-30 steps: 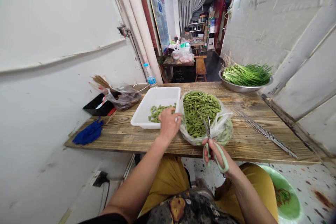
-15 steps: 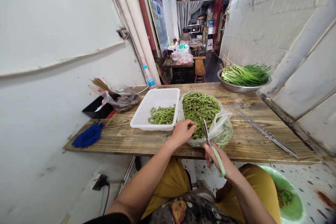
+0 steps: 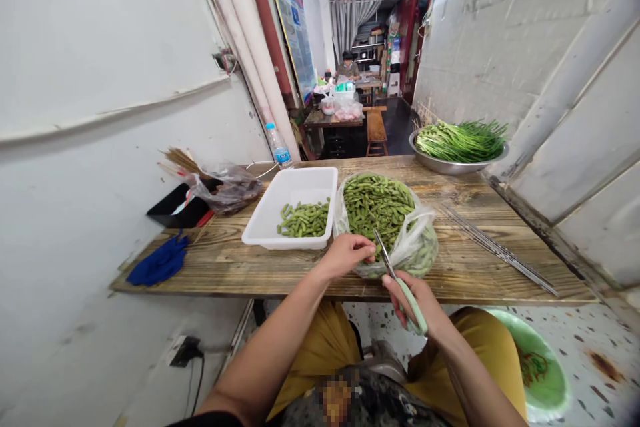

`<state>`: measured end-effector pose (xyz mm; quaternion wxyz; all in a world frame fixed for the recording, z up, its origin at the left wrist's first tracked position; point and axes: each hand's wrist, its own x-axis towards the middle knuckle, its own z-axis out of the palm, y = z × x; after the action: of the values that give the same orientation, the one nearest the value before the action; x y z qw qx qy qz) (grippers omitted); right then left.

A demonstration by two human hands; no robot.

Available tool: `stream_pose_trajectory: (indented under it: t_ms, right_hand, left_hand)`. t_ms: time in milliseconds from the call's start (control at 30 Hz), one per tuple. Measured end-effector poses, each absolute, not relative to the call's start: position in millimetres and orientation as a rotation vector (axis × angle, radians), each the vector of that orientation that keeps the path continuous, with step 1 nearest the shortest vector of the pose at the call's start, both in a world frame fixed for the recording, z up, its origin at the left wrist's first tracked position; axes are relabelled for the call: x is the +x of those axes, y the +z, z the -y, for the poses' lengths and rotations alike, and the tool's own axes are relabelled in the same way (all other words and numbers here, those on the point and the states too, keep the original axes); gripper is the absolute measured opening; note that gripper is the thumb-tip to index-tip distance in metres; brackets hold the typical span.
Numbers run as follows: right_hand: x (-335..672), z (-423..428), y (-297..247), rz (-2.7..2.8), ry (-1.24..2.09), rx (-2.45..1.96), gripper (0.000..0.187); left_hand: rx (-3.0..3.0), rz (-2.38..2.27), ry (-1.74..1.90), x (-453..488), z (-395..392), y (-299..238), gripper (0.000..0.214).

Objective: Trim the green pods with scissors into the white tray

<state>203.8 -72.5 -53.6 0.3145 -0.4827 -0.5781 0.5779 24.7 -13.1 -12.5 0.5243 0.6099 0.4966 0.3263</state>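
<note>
My right hand [image 3: 413, 300] grips a pair of scissors [image 3: 413, 310] with pale green handles, their blades nearly together and pointing up over the bag. Close beside the blades, my left hand [image 3: 347, 255] is closed in a pinch, with what looks like a green edamame pod at its fingertips, mostly hidden. Under and beyond both hands, a clear plastic bag [image 3: 423, 227] lies open, full of edamame pods [image 3: 377, 203]. To its left stands a white plastic tub [image 3: 265, 213], where a smaller heap of pods [image 3: 305, 220] lies on the right side.
Metal skewers [image 3: 500, 250] lie on the table's right, below a steel bowl [image 3: 453, 165] of green stalks. On the left are a blue cloth [image 3: 157, 260], a black tray [image 3: 173, 210] and a water bottle [image 3: 279, 147]. A green basin [image 3: 545, 373] stands on the floor. Another person [image 3: 347, 67] sits far back.
The scissor blades, slightly apart before, are now closer together. My left fingertips have moved slightly down, nearer the blades. The whole view has shifted a little.
</note>
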Motion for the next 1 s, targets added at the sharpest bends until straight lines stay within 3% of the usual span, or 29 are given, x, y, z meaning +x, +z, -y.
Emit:
stream_pose_trajectory:
  t_ms: [167, 300, 433, 1000]
  right_hand:
    - [201.8, 72.0, -53.6, 1.449, 1.524, -1.157, 0.044]
    - [199.1, 75.1, -51.7, 1.316, 1.696, -1.064, 0.05]
    - [196.7, 78.7, -48.9, 1.361, 1.656, -1.09, 0.046]
    - [193.8, 71.5, -50.3, 1.451, 1.523, -1.121, 0.045]
  left_hand:
    - [1.159, -1.127, 1.03, 27.7, 11.8, -9.6, 0.031]
    - [0.919, -1.086, 1.23, 33.8, 10.8, -7.3, 0.029]
    - [0.825, -1.122, 1.389, 38.2, 11.1, -8.2, 0.027]
    - [0.689, -1.056, 1.308, 53.4, 29.1, -9.3, 0.036]
